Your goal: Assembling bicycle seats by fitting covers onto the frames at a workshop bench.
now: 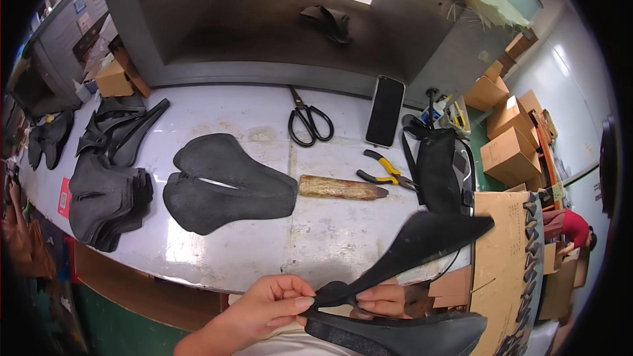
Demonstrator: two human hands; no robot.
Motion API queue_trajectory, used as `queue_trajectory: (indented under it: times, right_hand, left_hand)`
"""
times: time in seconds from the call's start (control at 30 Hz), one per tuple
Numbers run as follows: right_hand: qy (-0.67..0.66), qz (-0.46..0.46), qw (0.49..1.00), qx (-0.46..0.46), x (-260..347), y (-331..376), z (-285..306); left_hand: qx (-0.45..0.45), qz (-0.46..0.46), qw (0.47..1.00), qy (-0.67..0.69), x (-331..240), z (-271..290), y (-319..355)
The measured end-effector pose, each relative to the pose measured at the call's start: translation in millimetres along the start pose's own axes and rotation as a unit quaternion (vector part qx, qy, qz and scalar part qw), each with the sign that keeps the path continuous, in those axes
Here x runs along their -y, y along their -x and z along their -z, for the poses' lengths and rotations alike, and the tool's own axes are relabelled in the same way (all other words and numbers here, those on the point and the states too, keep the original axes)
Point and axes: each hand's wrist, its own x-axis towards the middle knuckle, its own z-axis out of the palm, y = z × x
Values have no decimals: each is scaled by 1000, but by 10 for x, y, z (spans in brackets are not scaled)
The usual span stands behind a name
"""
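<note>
Near the table's front edge I hold a black bicycle saddle cover [422, 240], bent so that its two wings spread apart to the right. My left hand [273, 306] pinches its narrow end between thumb and fingers. Closed on the same piece, my right hand [382, 300] grips it near the fold and is partly hidden by it. Another black saddle cover [224, 181] with a slit down its middle lies flat on the white table [224, 264]. To its left is a stack of similar covers [109, 198].
Black-handled scissors [308, 122], a phone [386, 111], yellow-black pliers [389, 171] and a worn wooden-handled tool [343, 188] lie ahead. A black pouch [438, 168] sits right of them. A grey open-fronted booth [264, 36] stands behind. Cardboard boxes [511, 155] and another person [573, 229] are at right.
</note>
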Motion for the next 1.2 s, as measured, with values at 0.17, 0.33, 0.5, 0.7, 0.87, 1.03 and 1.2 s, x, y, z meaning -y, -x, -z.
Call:
queue_trajectory:
  times: [0.17, 0.33, 0.5, 0.7, 0.87, 1.03, 1.2]
  right_hand:
    - [-85, 27, 996, 7, -46, 139, -15]
    - [-111, -136, 979, -106, 40, 21, -408]
    - [-182, -146, 971, 57, 38, 61, -77]
    - [-241, -271, 927, 100, 253, 10, -52]
    - [-222, -134, 960, 102, -98, 83, -47]
    - [-220, -56, 974, 21, -120, 124, -48]
    - [-274, -115, 950, 94, -203, 192, -63]
  left_hand:
    - [-35, -22, 999, 27, 45, -44, 48]
    - [-40, -10, 999, 18, 155, -131, 8]
    - [-52, -16, 998, 37, 197, -127, -49]
    - [-83, -102, 991, 33, 166, -209, 11]
    - [-97, -106, 987, -70, 203, -200, 4]
    - [-84, -55, 985, -137, 149, -289, -25]
    - [-103, -84, 982, -131, 221, -231, 35]
